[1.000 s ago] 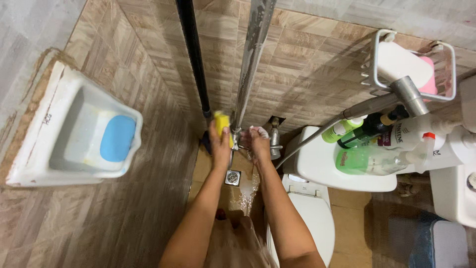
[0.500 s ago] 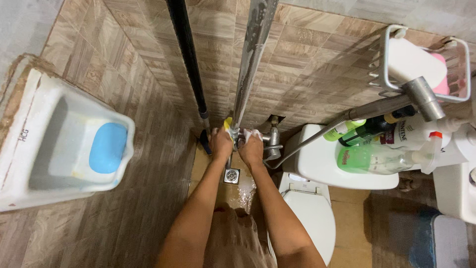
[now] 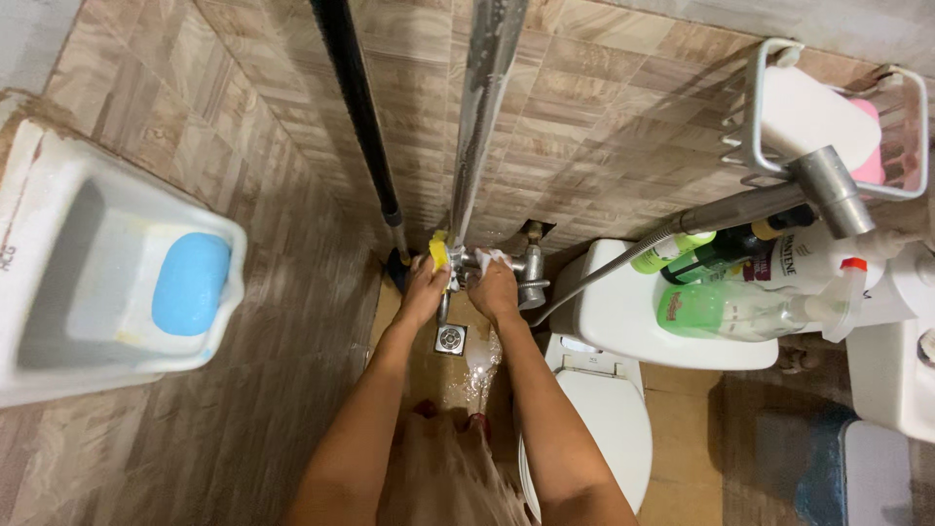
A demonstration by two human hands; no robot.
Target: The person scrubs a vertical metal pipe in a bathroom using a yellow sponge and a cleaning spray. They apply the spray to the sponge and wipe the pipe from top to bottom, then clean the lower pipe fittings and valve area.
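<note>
The left hand point(image 3: 424, 287) is closed around a yellow sponge point(image 3: 439, 253) and presses it against the metal shower valve point(image 3: 506, 268) low on the tiled wall. The right hand point(image 3: 494, 287) is clenched on the soapy valve body, just beside the sponge. A vertical metal pipe point(image 3: 484, 107) rises from the valve – a dark pole point(image 3: 355, 117) leans near it. A floor drain point(image 3: 449, 338) lies below both hands, and a white toilet point(image 3: 623, 331) stands to the right.

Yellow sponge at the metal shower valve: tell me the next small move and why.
Probably rub the yellow sponge in the left hand across the foamy metal shower valve, since the right hand already grips that valve and suds cling to it and the steel riser pipe.
</note>
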